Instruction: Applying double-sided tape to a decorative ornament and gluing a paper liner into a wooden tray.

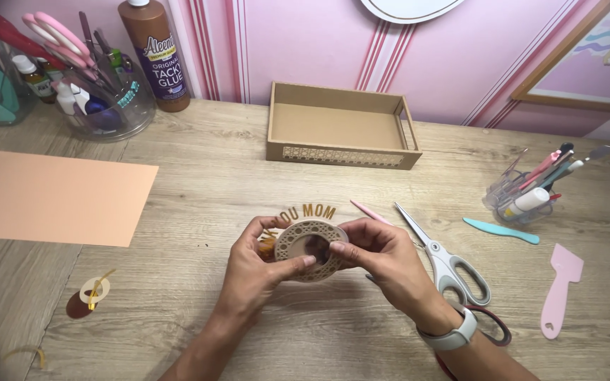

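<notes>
I grasp a round tan lattice ring (310, 248) between both hands: my left hand (257, 271) pinches its near edge, my right hand (383, 257) its right rim. It hovers just in front of the open cardboard tray (341, 128), which holds nothing I can see. Left of the tray, a clear tub (104, 106) holds pink scissors and pens; right of it, a small clear holder (520, 197) carries pens.

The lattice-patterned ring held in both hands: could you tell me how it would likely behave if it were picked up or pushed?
The beige ring looks thin and cut through with small holes, so it is probably light and rather fragile. Left hand and right hand pinch it by fingertips only, suggesting little weight. Being flat, it should slide on the wooden table rather than roll.
</notes>
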